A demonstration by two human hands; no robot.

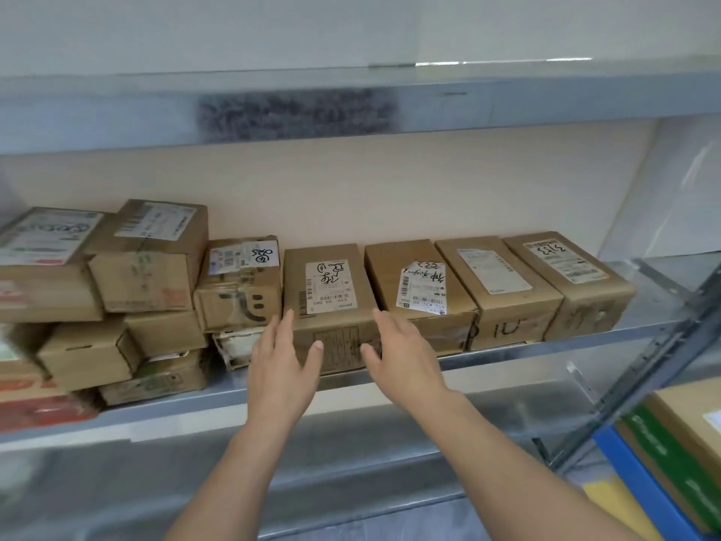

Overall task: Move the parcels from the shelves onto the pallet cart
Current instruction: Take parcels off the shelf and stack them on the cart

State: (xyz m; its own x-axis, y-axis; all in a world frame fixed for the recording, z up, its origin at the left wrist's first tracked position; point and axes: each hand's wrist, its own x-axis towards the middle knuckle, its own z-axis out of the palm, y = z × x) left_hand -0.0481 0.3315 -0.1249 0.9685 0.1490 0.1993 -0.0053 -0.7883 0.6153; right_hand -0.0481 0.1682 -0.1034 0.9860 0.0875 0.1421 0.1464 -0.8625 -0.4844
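A row of brown cardboard parcels with white labels stands on a grey metal shelf point(507, 355). The middle parcel point(327, 290) faces me, its label handwritten in black. My left hand point(283, 365) is open at that parcel's front left corner, fingers spread. At its front right corner my right hand point(402, 357) is open too. Both hands are at the parcel's front face, and neither grips it. To the right stand three more parcels point(419, 283), point(497, 283), point(565, 279). The pallet cart is out of view.
Several parcels are stacked at the shelf's left point(148, 255), with a red package point(43, 413) at the bottom. An upper shelf beam point(296, 111) runs overhead. A steel upright point(640, 372) stands at the right. Green, blue and brown boxes point(679, 454) sit at the lower right.
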